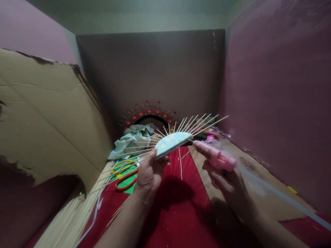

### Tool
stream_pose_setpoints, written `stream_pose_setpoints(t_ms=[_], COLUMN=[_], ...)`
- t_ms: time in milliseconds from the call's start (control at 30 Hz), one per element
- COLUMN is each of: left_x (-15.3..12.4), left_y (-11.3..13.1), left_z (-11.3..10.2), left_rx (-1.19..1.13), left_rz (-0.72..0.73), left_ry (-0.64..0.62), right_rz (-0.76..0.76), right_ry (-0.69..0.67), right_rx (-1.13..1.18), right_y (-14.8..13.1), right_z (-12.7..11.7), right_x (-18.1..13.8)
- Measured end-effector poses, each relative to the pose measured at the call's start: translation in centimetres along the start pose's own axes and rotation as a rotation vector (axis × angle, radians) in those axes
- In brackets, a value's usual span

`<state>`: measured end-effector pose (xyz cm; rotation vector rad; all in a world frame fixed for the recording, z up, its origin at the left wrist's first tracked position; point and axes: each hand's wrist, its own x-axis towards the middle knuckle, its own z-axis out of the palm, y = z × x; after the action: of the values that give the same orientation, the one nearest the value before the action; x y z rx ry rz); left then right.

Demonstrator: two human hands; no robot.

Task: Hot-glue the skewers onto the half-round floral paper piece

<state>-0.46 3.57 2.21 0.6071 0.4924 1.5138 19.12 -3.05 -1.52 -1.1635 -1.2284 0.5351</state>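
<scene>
Two forearms lowest in view, over red cloth (181, 210) covering the floor. Big cardboard (49, 117) leaning at the left, torn along its edges; second brown board (256, 179) flat at the right. Heap of thin sticks (69, 217) at lower left, beside a white cord. Left hand (148, 174) raised, fingers curled, pinching the lower edge of a pale disc (172, 144) tilted almost edge-on, with skewers (199, 124) fanning out from its rim. Right hand (227, 182) closed around a pink glue gun (216, 157), nozzle pointing left and touching or just beside the right edge of the disc; cannot tell which. Clear glue stick (281, 198) out of the gun's back, toward the lower right. Behind the disc, crumpled greenish cloth (133, 139). Further back, against the dark wall, round sunburst piece (148, 115) with red dots. Scissors (125, 170), red and yellow handles, on green paper left of the left hand.
</scene>
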Motion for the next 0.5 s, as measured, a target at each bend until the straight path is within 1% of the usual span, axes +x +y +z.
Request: stream_pose_setpoints(t_ms=[133,333,500], left_x=[0.1,0.0,0.0], left_y=[-0.1,-0.2,-0.2], left_z=[-0.1,-0.1,0.0], left_rx=[0.002,0.003,-0.001], left_rz=[0.01,0.007,0.004], left_ry=[-0.01,-0.022,-0.005], right_rz=[-0.024,-0.099,-0.148], right_ry=[-0.036,-0.114,-0.143], right_rx=[0.012,-0.014,0.026], right_y=[0.7,2.6,3.4], right_z=[0.0,-0.4,-0.3], right_x=[-0.1,-0.4,-0.4])
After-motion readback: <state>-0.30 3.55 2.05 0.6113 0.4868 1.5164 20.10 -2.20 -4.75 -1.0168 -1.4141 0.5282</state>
